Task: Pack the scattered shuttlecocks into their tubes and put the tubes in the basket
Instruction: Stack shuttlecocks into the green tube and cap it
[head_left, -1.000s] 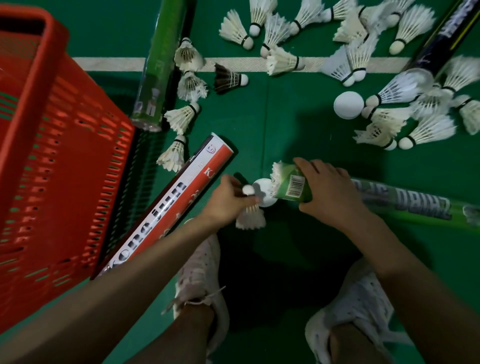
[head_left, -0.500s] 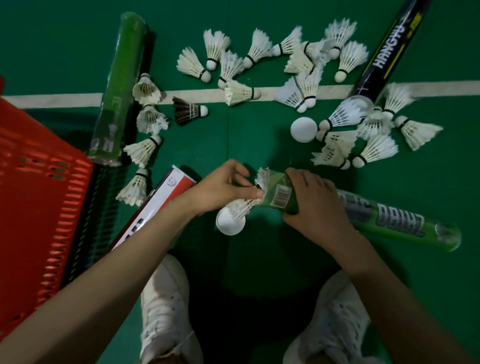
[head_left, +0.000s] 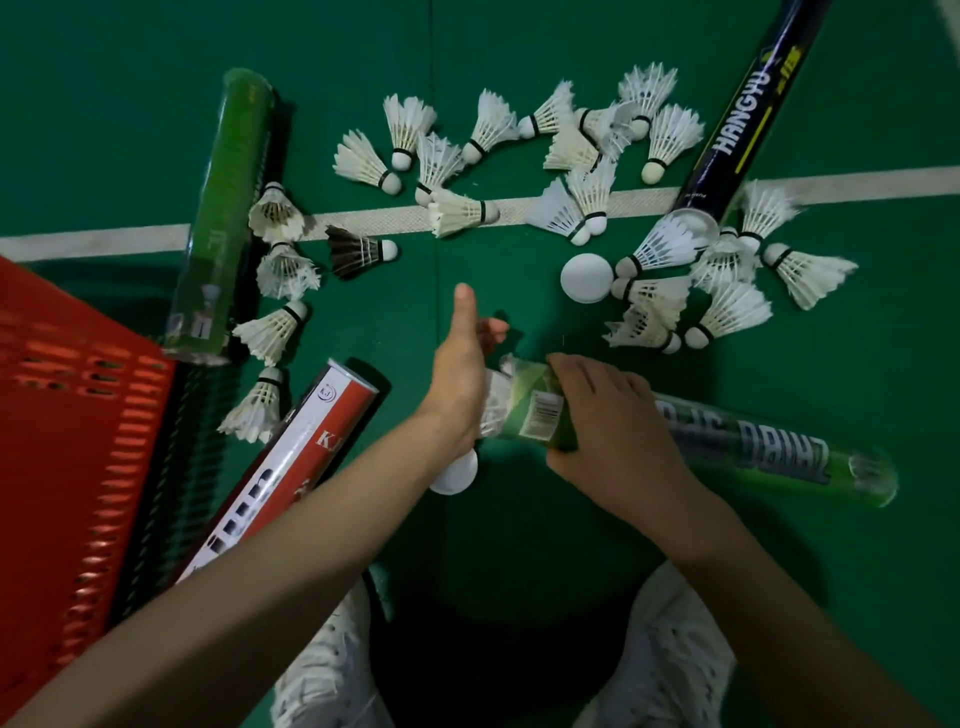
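Note:
My right hand (head_left: 613, 431) grips the open end of a green tube (head_left: 769, 447) lying across the floor. A white shuttlecock (head_left: 496, 400) sticks partly out of its mouth. My left hand (head_left: 460, 379) is flat against that shuttlecock with thumb and fingers stretched out, holding nothing. A white cap (head_left: 460, 475) lies on the floor just under my left wrist. Several loose white shuttlecocks (head_left: 649, 291) lie scattered beyond the tube, and one dark shuttlecock (head_left: 358, 252) lies near the court line. The red basket (head_left: 67, 415) stands at the left.
A red-and-white tube (head_left: 317, 447) lies beside the basket, a second green tube (head_left: 226, 208) behind it, and a black tube (head_left: 748, 109) at the far right. Another white cap (head_left: 586, 277) lies among the shuttlecocks. My white shoes (head_left: 332, 675) are at the bottom.
My left hand brought a shuttlecock to the tube mouth, let go of it and now presses it with an open palm. The view shifted right and up; my right hand keeps its grip.

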